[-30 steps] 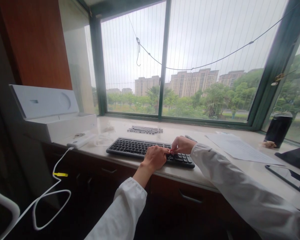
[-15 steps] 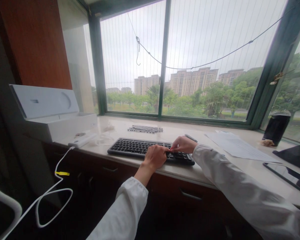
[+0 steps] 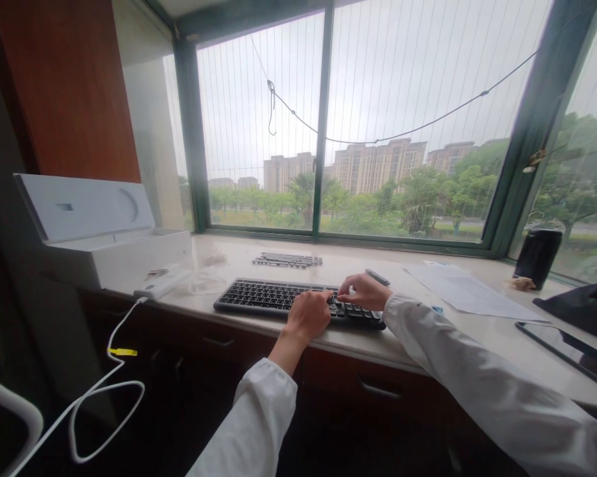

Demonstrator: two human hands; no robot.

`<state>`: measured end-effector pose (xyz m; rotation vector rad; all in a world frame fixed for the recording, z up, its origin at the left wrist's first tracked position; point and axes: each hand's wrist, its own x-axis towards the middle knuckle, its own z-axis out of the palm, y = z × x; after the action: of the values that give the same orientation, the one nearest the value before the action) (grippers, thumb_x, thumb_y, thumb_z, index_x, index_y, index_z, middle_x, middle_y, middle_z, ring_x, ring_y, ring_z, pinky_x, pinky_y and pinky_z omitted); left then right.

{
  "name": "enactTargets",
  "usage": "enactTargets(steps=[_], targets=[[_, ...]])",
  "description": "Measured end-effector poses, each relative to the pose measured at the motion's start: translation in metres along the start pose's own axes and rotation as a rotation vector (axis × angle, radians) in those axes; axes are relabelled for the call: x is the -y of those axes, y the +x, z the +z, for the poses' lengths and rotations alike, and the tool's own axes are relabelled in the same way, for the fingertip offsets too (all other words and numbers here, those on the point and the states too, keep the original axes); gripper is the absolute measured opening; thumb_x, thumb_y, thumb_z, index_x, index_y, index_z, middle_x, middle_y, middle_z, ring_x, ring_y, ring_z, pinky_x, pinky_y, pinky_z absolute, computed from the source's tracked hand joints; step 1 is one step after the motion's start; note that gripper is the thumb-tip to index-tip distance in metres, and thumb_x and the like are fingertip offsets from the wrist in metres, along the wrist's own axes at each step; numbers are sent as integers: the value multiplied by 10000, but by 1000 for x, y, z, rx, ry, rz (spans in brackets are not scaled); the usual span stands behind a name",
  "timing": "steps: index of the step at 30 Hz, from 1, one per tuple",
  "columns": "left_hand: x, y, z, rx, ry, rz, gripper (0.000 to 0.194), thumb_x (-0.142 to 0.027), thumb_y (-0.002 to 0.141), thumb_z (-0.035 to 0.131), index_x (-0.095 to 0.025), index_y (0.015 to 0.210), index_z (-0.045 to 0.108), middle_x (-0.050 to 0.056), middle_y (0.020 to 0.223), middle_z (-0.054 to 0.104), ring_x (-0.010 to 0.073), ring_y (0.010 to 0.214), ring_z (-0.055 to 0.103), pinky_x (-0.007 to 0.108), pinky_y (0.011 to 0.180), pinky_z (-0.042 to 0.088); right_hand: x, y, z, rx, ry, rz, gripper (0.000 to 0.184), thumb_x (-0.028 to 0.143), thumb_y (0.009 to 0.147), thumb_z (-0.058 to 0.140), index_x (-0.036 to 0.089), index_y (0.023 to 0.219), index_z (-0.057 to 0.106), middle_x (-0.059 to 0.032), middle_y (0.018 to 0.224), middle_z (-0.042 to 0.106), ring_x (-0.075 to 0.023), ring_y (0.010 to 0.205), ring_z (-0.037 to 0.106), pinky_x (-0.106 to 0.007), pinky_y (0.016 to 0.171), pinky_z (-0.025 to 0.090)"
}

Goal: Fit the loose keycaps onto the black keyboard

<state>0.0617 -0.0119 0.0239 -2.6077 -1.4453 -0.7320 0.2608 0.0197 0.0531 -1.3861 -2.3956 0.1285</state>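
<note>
A black computer keyboard [image 3: 256, 296] lies along the front of the white counter, some of its right part covered by my hands. On its front edge right of centre rests my left hand [image 3: 311, 313], curled closed, with the index finger reaching onto the keys; whatever may be under the fingers is hidden. My right hand [image 3: 366, 292] is just above the number-pad side, thumb and forefinger bent towards each other. Anything between those fingertips is too small to make out. Behind the keyboard lie rows of loose dark keycaps [image 3: 287, 260].
A dark pen-like object [image 3: 378, 277] lies behind my right hand. Paper sheets [image 3: 470, 289], a phone or tablet [image 3: 566, 351] and a black bottle [image 3: 537, 257] are to the right. On the left stand an open white box [image 3: 134, 255] and a power strip [image 3: 162, 283] with a cable.
My right hand has lifted slightly and its fingertips have drawn apart from my left forefinger. The left hand stays in nearly the same place. The camera view has shifted a little.
</note>
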Motion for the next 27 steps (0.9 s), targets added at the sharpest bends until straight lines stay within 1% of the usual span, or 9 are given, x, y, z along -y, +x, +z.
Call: enactTargets(steps=[3,5,8,10,13,16,21,27], targets=[[0,0,0,-16,-17,11,416,-184,891,431,-285,1270,568,62,1052,708,218,982,663,339,887,484,-1,3,-2,25,10,-26,258,431,750,652,200,803,754,-39,793,709,-161,737,597,-263,691,421],[0,0,1,-27,-39,12,410,-172,891,427,-275,1260,573,64,1054,706,211,989,660,327,892,480,-7,10,-6,2,27,-17,274,441,749,652,195,813,755,-39,793,712,-160,728,595,-263,689,425],[1,-1,2,-88,-78,-14,388,-137,890,410,-240,1214,598,70,1049,702,197,1002,653,294,888,476,-20,28,-12,-109,-7,84,303,451,782,611,200,861,761,-46,820,720,-167,732,601,-271,690,431],[1,-1,3,-155,-87,-65,366,-122,892,394,-210,1172,613,81,1031,699,200,979,658,288,860,484,-32,44,-14,-131,-101,149,309,455,788,605,212,893,763,-60,866,723,-184,785,611,-275,701,434],[1,-1,5,-224,-81,-154,332,-124,900,376,-180,1108,628,94,985,697,205,915,669,285,803,493,-49,69,-10,-54,-307,303,292,452,806,585,256,945,751,-54,987,714,-195,863,621,-280,714,440],[0,-2,8,-244,-75,-218,299,-128,897,385,-172,1047,641,94,950,694,206,878,671,282,768,494,-63,93,-2,-10,-360,376,268,418,803,602,234,930,749,-75,1020,707,-210,869,630,-308,743,458],[-2,-1,10,-247,-64,-297,272,-114,872,403,-166,952,658,92,924,685,219,833,669,291,718,494,-76,129,9,15,-372,419,255,413,776,647,241,938,741,-84,1068,693,-241,953,625,-352,825,457],[-2,-2,9,-264,-93,-315,277,-106,870,392,-162,911,661,84,910,678,211,801,664,287,700,483,-87,174,22,36,-325,421,307,456,775,648,275,1011,721,-67,1138,665,-237,1038,599,-338,862,442]])
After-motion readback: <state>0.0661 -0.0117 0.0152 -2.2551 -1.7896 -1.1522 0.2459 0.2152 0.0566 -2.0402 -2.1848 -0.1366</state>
